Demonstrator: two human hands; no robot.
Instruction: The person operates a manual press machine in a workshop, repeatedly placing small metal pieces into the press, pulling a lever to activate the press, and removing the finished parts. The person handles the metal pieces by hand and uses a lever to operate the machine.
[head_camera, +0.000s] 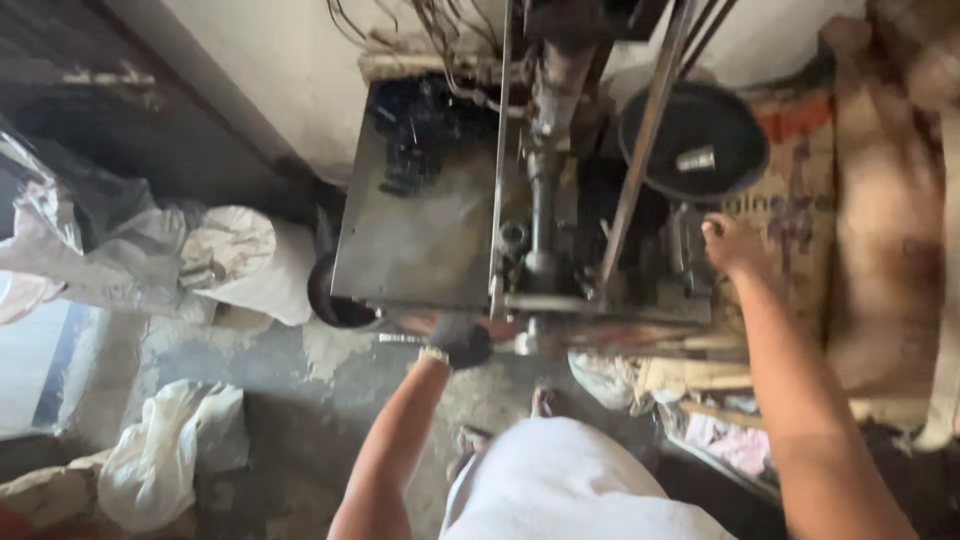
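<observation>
left hand (461, 342), dark with a glove or grime, closed around a short metal handle (402, 339) jutting toward 9 o'clock from the machine (430, 230) front edge. right hand (732, 243) at 3 o'clock, fingers curled against the machine's right side, grip not clear, just below the black round wheel (700, 140). white sacks (240, 260) lying off at 9 o'clock, brown sacking (880, 230) at 3.

Left hand (460, 342) blurred, its grip unclear; machine (530, 200) cut off at top.
</observation>
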